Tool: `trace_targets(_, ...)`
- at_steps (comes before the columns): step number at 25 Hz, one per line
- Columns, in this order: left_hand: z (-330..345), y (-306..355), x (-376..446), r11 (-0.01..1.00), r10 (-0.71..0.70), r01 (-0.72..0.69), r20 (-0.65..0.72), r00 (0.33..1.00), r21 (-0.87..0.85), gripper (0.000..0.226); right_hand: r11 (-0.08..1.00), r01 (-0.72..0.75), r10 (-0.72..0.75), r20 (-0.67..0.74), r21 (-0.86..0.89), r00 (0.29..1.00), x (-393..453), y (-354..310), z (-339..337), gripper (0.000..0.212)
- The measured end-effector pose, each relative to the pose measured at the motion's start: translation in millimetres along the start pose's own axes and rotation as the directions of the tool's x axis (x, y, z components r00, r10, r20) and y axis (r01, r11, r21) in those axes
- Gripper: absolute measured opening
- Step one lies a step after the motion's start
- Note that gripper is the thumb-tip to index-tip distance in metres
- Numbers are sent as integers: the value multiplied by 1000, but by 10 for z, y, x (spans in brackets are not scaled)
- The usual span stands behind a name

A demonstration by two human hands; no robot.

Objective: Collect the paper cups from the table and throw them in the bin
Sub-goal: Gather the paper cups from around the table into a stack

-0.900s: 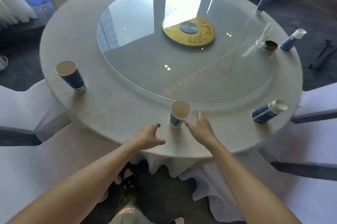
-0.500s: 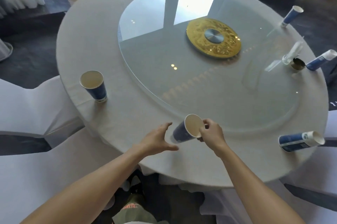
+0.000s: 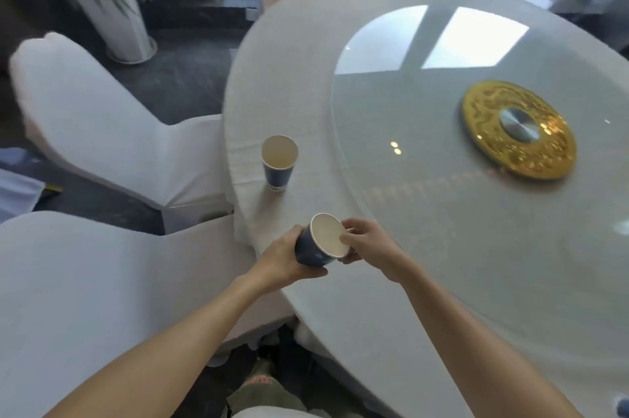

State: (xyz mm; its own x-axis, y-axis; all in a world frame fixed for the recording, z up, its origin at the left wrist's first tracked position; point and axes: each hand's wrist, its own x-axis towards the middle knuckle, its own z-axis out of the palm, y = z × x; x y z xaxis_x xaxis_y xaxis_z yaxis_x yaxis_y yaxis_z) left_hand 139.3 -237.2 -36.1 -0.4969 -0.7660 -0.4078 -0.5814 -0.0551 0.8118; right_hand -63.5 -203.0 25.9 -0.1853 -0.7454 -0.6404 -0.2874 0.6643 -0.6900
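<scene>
At the near edge of the round table [image 3: 340, 26], over its white cloth, I log one blue paper cup [image 3: 316, 244], tilted, its open mouth turned up toward the camera. The left hand [image 3: 282, 262] is wrapped around the cup's blue wall from the outer side, fingers closed on it. The right hand [image 3: 369, 242] pinches the cup's white rim from the table's side, thumb laid inside the mouth; both hands are clamped on this one cup.

Farther along the table's edge from the held cup, I log a second paper cup [image 3: 278, 162], upright on the cloth, free of both hands, mouth open and inside pale.

Inward from both cups on the table: a glass turntable [image 3: 425, 213], with a gold disc [image 3: 519, 129] at its centre.

Outside the table's edge, beside the upright cup: two white-covered chairs [image 3: 102, 131]. Beyond them: a potted plant in a white planter [image 3: 115, 22].
</scene>
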Motion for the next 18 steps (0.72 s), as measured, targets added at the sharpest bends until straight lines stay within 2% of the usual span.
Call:
trace_targets(2, -179, -172, -80, 996, -68, 61, -113, 991, -59, 80, 993, 74, -76, -10, -87, 997, 204, -276, 130, 27)
trace_targets(5, -382, -409, -232, 974, -185, 150, -214, 959, -168, 77, 908, 265, -323, -140, -323, 936, 514, -695, 311, 67)
trace_targets(7, -486, -511, -355, 957, -241, 186, -251, 937, -224, 72, 773, 380, -476, -69, -509, 877, 754, -974, 464, 93)
trace_targets(10, -576, -614, -527, 951, -269, 207, -278, 922, -231, 64, 551, 381, -498, 73, -743, 864, 1100, -1248, 659, 111)
trace_targets(12, -609, -696, -623, 942, -302, 239, -291, 908, -234, 63, 471, 355, -436, 137, -808, 890, 1297, -1297, 769, 110)
trace_targets(15, -585, -792, -706, 934, -337, 275, -304, 891, -229, 64, 383, 352, -410, 184, -854, 893, 1401, -1252, 845, 89)
trace_targets(16, -573, -778, -714, 933, -339, 280, -300, 892, -225, 63, 371, 354, -439, 174, -859, 881, 1384, -1235, 832, 81)
trace_targets(18, -539, -721, -674, 939, -329, 280, -285, 900, -201, 62, 413, 322, -449, 117, -852, 886, 1300, -1208, 748, 74)
